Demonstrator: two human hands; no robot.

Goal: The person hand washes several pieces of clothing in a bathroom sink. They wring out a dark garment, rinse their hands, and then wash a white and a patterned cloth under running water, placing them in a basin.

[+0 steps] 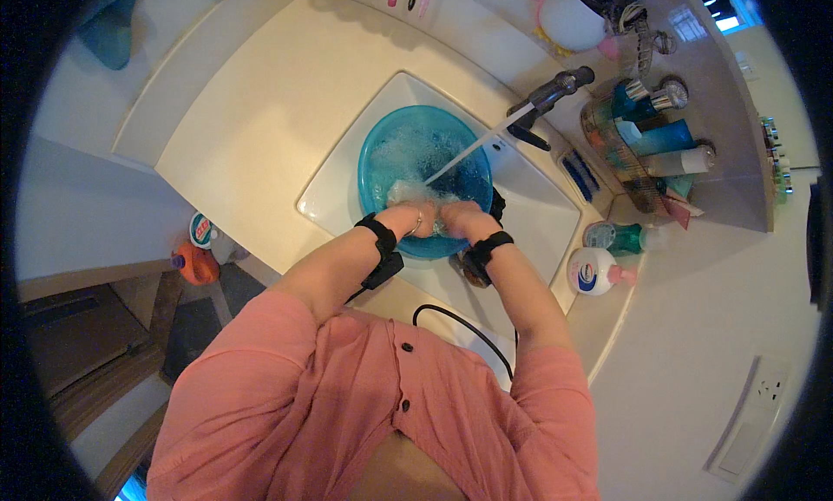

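A blue plastic basin (366, 205) full of sudsy water sits in a white sink (540, 205). Water streams from the dark metal faucet (550, 97) into it. My left hand (416, 218) and my right hand (463, 217) are side by side at the basin's near edge, partly in the water. Their fingers are hidden by foam and glare, so whether they hold anything cannot be made out. A pale, translucent patch, foam or wet cloth, lies by my left hand. Black straps circle both wrists. Something black (498, 205) shows beside the basin, near my right hand.
On the right ledge stand a white pump bottle (591, 271), a green bottle (626, 239) and a blue-bristled brush (581, 176). A corner shelf (735, 143) holds a basket of toiletries (612, 149). A black cable (465, 322) loops between me and the sink. The cream countertop (260, 110) extends left.
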